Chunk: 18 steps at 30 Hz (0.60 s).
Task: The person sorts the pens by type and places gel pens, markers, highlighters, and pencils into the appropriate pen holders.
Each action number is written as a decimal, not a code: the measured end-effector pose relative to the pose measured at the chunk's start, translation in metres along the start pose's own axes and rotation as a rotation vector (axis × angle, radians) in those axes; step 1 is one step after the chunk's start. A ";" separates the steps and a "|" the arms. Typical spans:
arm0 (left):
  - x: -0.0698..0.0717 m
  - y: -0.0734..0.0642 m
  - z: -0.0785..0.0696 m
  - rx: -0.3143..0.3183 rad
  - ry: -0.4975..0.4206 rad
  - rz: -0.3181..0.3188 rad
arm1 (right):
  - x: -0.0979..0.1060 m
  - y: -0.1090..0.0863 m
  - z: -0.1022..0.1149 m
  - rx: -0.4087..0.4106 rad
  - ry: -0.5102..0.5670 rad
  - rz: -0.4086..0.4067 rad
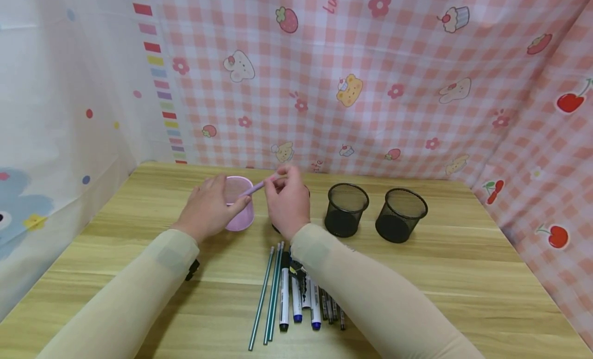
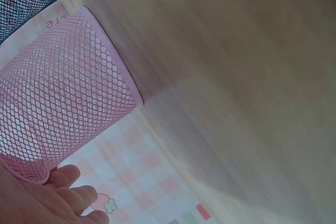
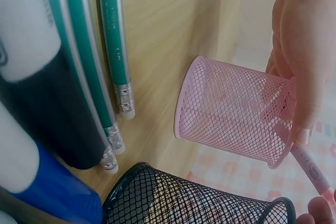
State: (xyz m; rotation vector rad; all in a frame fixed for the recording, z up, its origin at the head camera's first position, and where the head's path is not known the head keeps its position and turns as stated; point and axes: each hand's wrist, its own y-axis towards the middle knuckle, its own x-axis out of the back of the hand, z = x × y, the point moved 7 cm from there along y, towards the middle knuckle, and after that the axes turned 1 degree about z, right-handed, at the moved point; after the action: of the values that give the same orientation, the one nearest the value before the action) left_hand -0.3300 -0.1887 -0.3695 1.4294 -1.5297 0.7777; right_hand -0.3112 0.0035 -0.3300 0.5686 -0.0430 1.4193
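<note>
A pink mesh pen cup (image 1: 241,219) stands upright at the left of the table. My left hand (image 1: 206,209) holds it by the rim, thumb on the near side and fingers round the far side, as the left wrist view also shows. Across the cup's mouth slants a lilac pen (image 1: 254,188), its lower end inside the mesh. My right hand (image 1: 289,204) pinches the pen's upper, pinkish end between thumb and fingers. In the right wrist view, the left thumb lies right beside the pen (image 3: 313,170) at the rim.
Two black mesh cups (image 1: 344,220) (image 1: 398,222) stand to the right; another black mesh cup (image 3: 199,198) is mostly hidden behind my right hand. Nearer lie green pencils (image 1: 262,302), white markers (image 1: 284,297) and several slim pens (image 1: 331,310). A patterned curtain (image 1: 324,127) hangs behind the table.
</note>
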 end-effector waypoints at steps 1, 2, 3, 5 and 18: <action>0.000 0.000 0.000 0.000 0.000 0.000 | 0.000 0.000 0.000 -0.001 -0.006 0.003; 0.000 0.000 0.000 -0.001 -0.001 0.000 | -0.001 -0.001 0.000 -0.002 -0.013 0.006; 0.000 0.000 0.000 -0.001 0.000 -0.001 | -0.001 -0.001 -0.001 0.000 -0.023 0.008; 0.000 0.001 0.000 0.000 -0.001 -0.006 | -0.002 -0.002 -0.001 -0.002 -0.037 0.017; 0.001 0.000 -0.001 -0.001 -0.010 -0.015 | -0.009 -0.003 -0.002 -0.032 -0.090 0.074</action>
State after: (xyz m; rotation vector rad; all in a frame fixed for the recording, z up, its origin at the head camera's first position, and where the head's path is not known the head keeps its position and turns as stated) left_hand -0.3295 -0.1884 -0.3685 1.4442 -1.5249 0.7623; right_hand -0.3109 -0.0043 -0.3360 0.6096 -0.1596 1.4617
